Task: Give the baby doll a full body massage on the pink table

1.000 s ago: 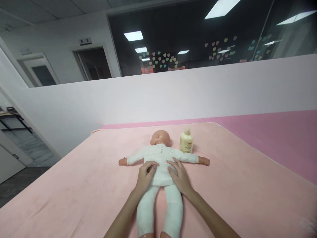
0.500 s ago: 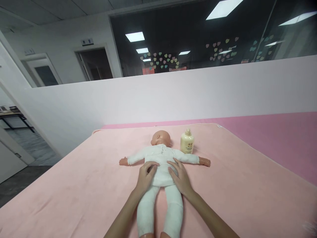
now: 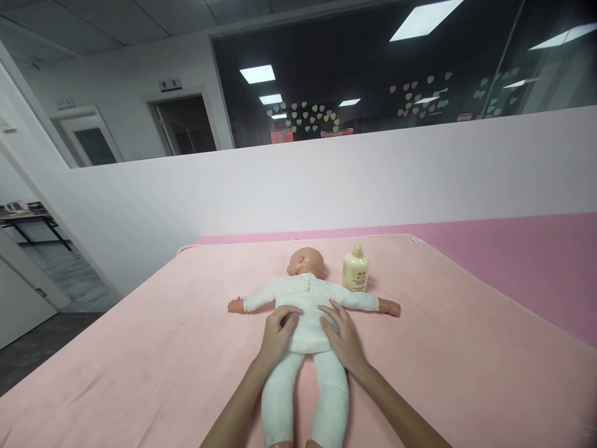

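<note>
A baby doll (image 3: 308,320) in white clothes lies with its arms spread and its head turned to the left. My left hand (image 3: 278,333) rests on the left side of its waist, fingers apart, the tips on the white top. On the opposite side of the waist lies my right hand (image 3: 342,333), its fingers spread over the cloth. Neither hand is closed on anything. Just beyond the doll's right-hand sleeve in the view stands a pale yellow bottle (image 3: 355,269), upright.
A pink blanket (image 3: 163,348) lies under the doll, over a darker pink surface (image 3: 527,267). Behind it rises a white wall (image 3: 373,180) with a dark window above. At the far left are a doorway and a table (image 3: 28,218).
The whole scene sits slightly further right and lower in the view. Both hands stay at the doll's waist, and the doll and bottle keep their places on the blanket.
</note>
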`<state>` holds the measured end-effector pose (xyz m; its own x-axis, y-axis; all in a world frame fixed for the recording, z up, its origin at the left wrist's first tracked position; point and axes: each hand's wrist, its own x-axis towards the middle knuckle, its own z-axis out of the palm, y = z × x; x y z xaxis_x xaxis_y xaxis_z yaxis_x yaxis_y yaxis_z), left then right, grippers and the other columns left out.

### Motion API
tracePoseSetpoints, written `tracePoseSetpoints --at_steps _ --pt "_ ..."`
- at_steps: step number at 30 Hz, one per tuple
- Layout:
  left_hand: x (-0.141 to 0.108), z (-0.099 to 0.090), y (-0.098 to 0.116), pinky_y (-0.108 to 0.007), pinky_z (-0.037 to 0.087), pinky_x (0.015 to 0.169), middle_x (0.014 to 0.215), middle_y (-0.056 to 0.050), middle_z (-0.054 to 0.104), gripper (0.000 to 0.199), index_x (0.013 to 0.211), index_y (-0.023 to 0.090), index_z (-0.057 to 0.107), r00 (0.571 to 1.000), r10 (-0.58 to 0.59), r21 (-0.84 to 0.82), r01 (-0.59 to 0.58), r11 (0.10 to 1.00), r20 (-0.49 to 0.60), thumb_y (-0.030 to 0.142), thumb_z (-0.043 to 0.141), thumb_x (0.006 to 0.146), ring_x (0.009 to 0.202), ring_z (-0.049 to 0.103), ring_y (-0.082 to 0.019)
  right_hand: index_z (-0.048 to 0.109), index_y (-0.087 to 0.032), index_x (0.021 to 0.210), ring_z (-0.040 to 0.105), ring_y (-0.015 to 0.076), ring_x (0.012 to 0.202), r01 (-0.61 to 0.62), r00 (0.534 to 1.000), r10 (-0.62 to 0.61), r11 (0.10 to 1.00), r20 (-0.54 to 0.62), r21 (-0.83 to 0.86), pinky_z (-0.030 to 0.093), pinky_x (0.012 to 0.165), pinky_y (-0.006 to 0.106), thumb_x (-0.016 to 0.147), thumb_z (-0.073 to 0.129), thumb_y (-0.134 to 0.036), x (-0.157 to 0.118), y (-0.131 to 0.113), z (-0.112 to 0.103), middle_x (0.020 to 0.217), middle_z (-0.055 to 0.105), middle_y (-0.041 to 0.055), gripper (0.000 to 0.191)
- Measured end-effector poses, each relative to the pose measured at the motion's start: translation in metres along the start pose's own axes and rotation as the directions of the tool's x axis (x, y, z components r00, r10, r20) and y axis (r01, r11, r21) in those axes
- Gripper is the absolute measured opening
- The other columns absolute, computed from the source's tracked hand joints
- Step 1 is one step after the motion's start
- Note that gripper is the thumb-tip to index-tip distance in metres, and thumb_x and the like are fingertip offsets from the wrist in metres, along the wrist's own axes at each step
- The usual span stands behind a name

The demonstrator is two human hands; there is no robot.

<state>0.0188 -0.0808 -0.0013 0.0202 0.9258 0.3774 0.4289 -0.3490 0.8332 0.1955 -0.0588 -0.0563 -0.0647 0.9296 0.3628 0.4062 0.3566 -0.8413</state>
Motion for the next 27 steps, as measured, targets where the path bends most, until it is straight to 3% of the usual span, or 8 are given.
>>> tracePoseSetpoints --at_steps 27 --pt "0.0002 0.0001 0.0006 -0.033 0.044 0.081 0.090 -0.005 0.067 0.022 0.085 0.019 0.068 1.000 0.003 0.005 -0.003 1.000 -0.002 0.033 0.051 0.082 0.088 0.059 -0.020 0.062 -0.026 0.112 0.040 0.0251 0.124 0.012 1.000 -0.012 1.000 -0.017 0.003 0.033 0.103 0.045 0.085 0.042 -0.046 -0.0003 -0.0016 -0.0003 0.134 0.043 0.0077 0.039"
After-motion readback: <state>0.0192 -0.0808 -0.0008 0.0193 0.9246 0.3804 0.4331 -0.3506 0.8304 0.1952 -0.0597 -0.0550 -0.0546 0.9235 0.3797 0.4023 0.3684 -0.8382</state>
